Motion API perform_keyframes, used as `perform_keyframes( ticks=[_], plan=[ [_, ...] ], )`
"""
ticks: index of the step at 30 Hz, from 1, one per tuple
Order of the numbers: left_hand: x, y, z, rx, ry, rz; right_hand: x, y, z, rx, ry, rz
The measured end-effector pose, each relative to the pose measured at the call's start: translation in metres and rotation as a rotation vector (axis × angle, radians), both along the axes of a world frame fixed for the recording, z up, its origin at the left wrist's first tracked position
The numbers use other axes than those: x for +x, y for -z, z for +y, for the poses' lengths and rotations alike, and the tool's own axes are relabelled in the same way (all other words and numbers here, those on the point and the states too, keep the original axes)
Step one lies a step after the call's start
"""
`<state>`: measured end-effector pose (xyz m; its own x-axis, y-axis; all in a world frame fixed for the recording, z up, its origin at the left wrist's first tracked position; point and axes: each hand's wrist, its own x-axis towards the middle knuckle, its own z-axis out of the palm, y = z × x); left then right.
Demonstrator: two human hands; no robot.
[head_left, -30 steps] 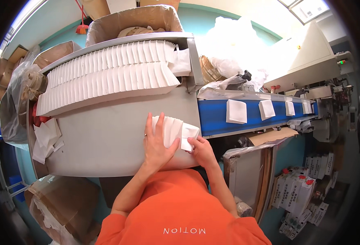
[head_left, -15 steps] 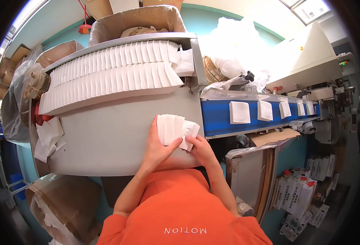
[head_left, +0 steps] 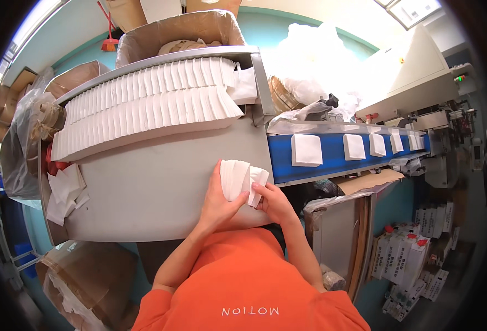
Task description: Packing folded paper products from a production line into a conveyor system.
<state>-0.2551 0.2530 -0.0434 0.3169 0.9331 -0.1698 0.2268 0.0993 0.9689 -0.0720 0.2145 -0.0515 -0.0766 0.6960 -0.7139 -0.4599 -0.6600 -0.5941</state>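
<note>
My left hand [head_left: 220, 197] is wrapped round a fanned stack of folded white paper napkins [head_left: 234, 179], thumb in front, above the near right part of a grey metal table [head_left: 144, 193]. Against the right end of that stack, my right hand [head_left: 274, 203] pinches a smaller bunch of white napkins [head_left: 258, 179] between thumb and fingers. The fingers behind the bunch are partly hidden. Two long rows of upright folded napkins [head_left: 149, 124] line the far side of the table, with a few loose napkins [head_left: 245, 88] at their right end.
A blue conveyor belt [head_left: 332, 157] adjoins the table's right edge and carries several spaced white napkin stacks [head_left: 306, 150] along toward machinery [head_left: 439, 149]. Crumpled napkins [head_left: 64, 190] lie at the table's left edge. A lined carton [head_left: 180, 33] stands behind, and a brown bag [head_left: 89, 276] below left.
Both hands still hold napkins, and the left-hand stack looks narrower and turned. The right-hand bunch stands more upright. Napkin stacks on the belt are at different places. The view has shifted slightly.
</note>
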Motion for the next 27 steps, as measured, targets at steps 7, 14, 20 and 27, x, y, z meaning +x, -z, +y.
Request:
perform_keyframes(
  ticks=[7, 14, 20, 27],
  plan=[
    [0.005, -0.007, 0.000, -0.052, 0.059, -0.035, 0.013, 0.007, 0.000, 0.064, 0.453, -0.114],
    [0.008, 0.020, -0.005, -0.110, 0.110, -0.208, -0.024, -0.010, 0.006, 0.349, -0.046, -0.551],
    [0.012, 0.009, 0.000, -0.138, 0.157, -0.174, -0.009, 0.001, -0.008, 0.058, 0.177, 0.203],
    [0.011, -0.002, 0.012, -0.250, 0.088, -0.222, -0.014, 0.007, -0.016, 0.049, 0.215, 0.181]
  ],
)
